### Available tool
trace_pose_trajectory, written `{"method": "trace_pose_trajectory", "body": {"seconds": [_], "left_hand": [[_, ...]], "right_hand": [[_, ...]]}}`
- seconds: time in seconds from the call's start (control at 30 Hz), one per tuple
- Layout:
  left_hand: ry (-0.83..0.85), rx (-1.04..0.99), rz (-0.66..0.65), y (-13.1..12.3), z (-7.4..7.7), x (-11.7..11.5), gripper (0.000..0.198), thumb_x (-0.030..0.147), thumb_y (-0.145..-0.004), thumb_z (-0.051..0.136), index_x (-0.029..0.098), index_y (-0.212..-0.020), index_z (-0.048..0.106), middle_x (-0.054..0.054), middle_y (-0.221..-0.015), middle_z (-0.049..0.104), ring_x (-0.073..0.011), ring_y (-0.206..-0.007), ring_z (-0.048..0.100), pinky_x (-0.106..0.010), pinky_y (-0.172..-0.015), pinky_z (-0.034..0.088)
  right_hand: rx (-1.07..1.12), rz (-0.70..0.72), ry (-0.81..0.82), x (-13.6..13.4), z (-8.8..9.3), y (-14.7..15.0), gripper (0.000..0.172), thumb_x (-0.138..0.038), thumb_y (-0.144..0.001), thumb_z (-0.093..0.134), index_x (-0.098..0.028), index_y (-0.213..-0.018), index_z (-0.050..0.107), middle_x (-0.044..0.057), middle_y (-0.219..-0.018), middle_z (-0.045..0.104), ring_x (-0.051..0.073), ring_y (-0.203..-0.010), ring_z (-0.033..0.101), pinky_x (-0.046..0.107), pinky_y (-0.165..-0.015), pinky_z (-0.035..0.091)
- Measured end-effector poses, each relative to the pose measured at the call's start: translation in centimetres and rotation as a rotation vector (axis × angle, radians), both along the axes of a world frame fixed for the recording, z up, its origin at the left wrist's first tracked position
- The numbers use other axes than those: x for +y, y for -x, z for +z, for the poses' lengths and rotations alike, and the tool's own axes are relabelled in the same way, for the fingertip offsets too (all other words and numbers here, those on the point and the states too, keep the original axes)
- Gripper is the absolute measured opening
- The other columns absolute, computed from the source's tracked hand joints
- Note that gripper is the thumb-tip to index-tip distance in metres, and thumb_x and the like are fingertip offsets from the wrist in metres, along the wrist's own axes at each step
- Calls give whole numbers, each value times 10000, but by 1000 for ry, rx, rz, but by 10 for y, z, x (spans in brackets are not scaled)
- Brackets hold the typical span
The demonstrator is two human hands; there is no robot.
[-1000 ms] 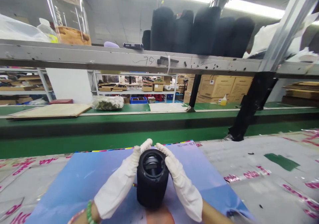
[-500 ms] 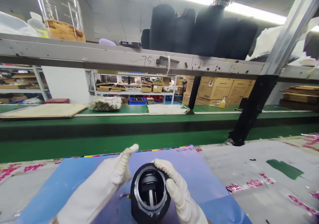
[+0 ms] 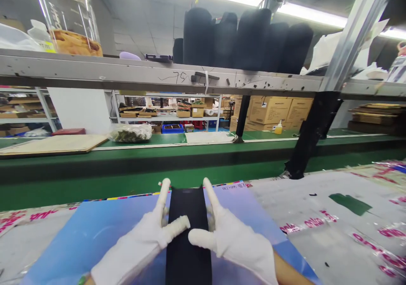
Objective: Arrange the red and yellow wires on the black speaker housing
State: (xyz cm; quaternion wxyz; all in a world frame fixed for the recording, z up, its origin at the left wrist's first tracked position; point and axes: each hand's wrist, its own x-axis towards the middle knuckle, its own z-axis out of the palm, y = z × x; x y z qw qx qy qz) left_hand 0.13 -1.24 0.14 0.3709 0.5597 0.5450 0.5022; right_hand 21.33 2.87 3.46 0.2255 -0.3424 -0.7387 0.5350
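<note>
Black tube (image 3: pixel 188 251) lies on its side on a blue sheet (image 3: pixel 95 238), between both hands.
The gloved left hand (image 3: pixel 136 230) and right hand (image 3: pixel 233 234) sit close on each side, each with one finger laid over the top. It is hard to tell if either grip is clamped tight. The tube looks light and stiff, but round, so it may roll. Its long sides look like the best place to hold it with both hands.

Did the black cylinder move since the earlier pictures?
Yes: the black cylinder tipped over from upright, now lying lengthwise along the blue sheet.
</note>
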Motion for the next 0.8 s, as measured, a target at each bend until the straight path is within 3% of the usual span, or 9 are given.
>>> {"method": "trace_pose_trajectory", "body": {"seconds": [0.03, 0.1, 0.2, 0.33, 0.4, 0.5, 0.63, 0.7, 0.8], "left_hand": [[-55, -1, -11, -2, 3, 2, 1129, 591, -769, 732, 355, -1565, -32, -63, -1202, 684, -190, -880, 720, -296, -780, 578], [-228, 39, 0, -7, 2, 7, 1132, 604, -771, 726, 446, -1533, -97, -38, -1556, 374, -203, -1248, 577, -330, -1045, 467], [-419, 143, 34, -12, -15, 15, 1113, 489, -772, 777, 497, -1525, -43, 14, -1650, 96, -259, -1443, 333, -396, -1214, 213], [-421, 126, 19, -8, -34, 21, 1141, 542, -732, 791, 485, -1529, -24, -33, -1541, 375, -320, -1404, 383, -496, -1199, 217], [-389, 51, -5, -3, -33, 23, 1148, 589, -730, 773, 508, -1508, -68, -29, -1494, 410, -290, -1352, 455, -497, -1164, 292], [-374, -62, 16, 4, -18, 25, 1190, 549, -735, 789, 485, -1493, -125, -54, -1472, 335, -219, -1291, 488, -382, -1076, 415], [-321, -164, 17, 14, 5, 22, 1134, 507, -780, 771, 321, -1526, -63, -79, -1257, 473, -151, -1102, 556, -273, -971, 468], [-255, -204, -35, 18, 13, 20, 1007, 524, -852, 687, 226, -1532, 6, -122, -1240, 546, -166, -1111, 577, -287, -990, 466], [-170, -223, -73, 23, 19, 16, 928, 527, -872, 646, 147, -1515, 96, -176, -1277, 584, -194, -1156, 593, -284, -1001, 470]], "right_hand": [[171, 1, -30, 1, -4, 5, 1288, -362, -776, 705, -179, -1482, -357, 149, -1272, 627, 243, -1043, 663, 438, -936, 525], [389, -34, -114, 6, -11, 15, 1303, -327, -742, 738, -170, -1504, -307, 192, -1483, 428, 228, -1256, 552, 441, -1088, 415], [388, -99, -181, 16, -23, 23, 1307, -355, -715, 784, -124, -1537, -206, 228, -1565, 268, 245, -1416, 384, 461, -1196, 239], [375, -41, -163, 23, -41, 26, 1266, -349, -714, 774, -152, -1556, -150, 196, -1543, 337, 232, -1405, 405, 429, -1173, 304], [326, -81, -239, 23, -47, 25, 1207, -326, -697, 776, -162, -1578, -32, 190, -1558, 290, 267, -1454, 304, 469, -1205, 215], [227, -218, -371, 22, -55, 23, 1174, -312, -623, 820, -155, -1575, 150, 204, -1540, 179, 368, -1455, 190, 549, -1199, 124], [183, -267, -566, 18, -69, 18, 1110, -469, -773, 756, -309, -1585, 17, 124, -1227, 446, 277, -1053, 547, 502, -938, 473], [225, -213, -680, 13, -76, 12, 987, -478, -877, 659, -396, -1566, -43, 55, -1049, 505, 199, -847, 567, 405, -792, 531], [334, -75, -691, 5, -77, 1, 863, -452, -946, 582, -435, -1558, -27, 36, -1030, 522, 152, -797, 579, 324, -749, 544]]}}
